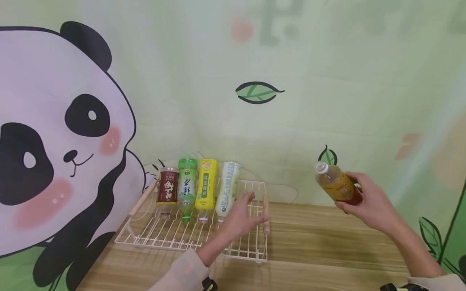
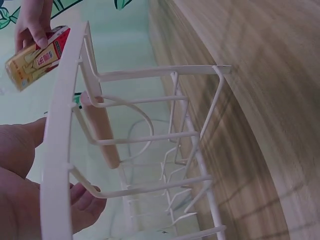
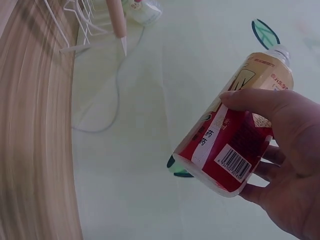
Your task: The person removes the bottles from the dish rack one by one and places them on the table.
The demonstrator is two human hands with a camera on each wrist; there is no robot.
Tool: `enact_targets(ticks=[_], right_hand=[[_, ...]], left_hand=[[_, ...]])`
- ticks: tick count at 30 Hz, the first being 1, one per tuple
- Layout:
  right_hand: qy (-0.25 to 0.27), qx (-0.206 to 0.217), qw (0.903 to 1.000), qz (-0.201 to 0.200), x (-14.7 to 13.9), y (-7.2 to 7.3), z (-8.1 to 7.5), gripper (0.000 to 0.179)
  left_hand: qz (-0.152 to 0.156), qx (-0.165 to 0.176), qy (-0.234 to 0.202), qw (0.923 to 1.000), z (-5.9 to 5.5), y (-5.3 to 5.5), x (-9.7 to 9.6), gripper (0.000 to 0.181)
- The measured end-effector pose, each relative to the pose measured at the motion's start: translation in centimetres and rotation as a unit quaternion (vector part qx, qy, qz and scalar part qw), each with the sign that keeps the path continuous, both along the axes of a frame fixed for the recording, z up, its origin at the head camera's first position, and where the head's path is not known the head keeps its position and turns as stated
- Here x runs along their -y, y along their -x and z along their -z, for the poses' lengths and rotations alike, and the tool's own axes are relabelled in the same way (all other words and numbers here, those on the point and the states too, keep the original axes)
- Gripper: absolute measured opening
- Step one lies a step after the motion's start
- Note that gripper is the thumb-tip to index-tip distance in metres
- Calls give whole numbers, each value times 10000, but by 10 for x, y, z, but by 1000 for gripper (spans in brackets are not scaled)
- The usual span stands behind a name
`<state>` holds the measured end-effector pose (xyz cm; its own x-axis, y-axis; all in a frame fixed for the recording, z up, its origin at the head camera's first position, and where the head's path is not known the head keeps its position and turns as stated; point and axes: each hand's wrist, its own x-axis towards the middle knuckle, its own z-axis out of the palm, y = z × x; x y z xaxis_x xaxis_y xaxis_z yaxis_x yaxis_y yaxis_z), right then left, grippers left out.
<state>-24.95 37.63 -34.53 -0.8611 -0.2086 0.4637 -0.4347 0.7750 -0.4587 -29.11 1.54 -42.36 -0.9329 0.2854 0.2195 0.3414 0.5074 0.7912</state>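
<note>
My right hand grips a drink bottle with a yellow and red label and a white cap. It is raised to the right of the white wire rack, tilted with its cap toward the upper left. In the right wrist view, the thumb lies across the bottle's label. Over the rack's right part hovers my left hand, fingers spread loosely and holding nothing. Beside it in the rack leans a pale green-white bottle, its lower end partly hidden by that hand.
Left of it in the rack are a yellow bottle, a green bottle and a dark red labelled bottle, necks down. Wooden handles flank the rack. It stands on a wooden table before a panda-print curtain.
</note>
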Motion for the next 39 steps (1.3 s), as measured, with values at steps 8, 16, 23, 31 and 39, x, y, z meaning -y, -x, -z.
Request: enact_targets(ticks=[8,16,23,31,39], right_hand=[[331,255,9985,350,-25,-3,8,93],[635,474,9950,612,-50,-1,16,92],[674,792,9898,971,-78,-9,26,96],[791,1074,9811,1403,-111,-11,46,101],[762,1220,9744,1725,-139,-16,70,97]], left_hand=[[-226,-129,-46,9997,-4,7,8,84],[-825,-494,-199,9952,-23,22,32,86],[-1419,-746,15,9871,-24,34,46,93],[-1447,-735,75,9867,-17,43,57,96],[-1424,-241,228,9893,-13,42,55,105]])
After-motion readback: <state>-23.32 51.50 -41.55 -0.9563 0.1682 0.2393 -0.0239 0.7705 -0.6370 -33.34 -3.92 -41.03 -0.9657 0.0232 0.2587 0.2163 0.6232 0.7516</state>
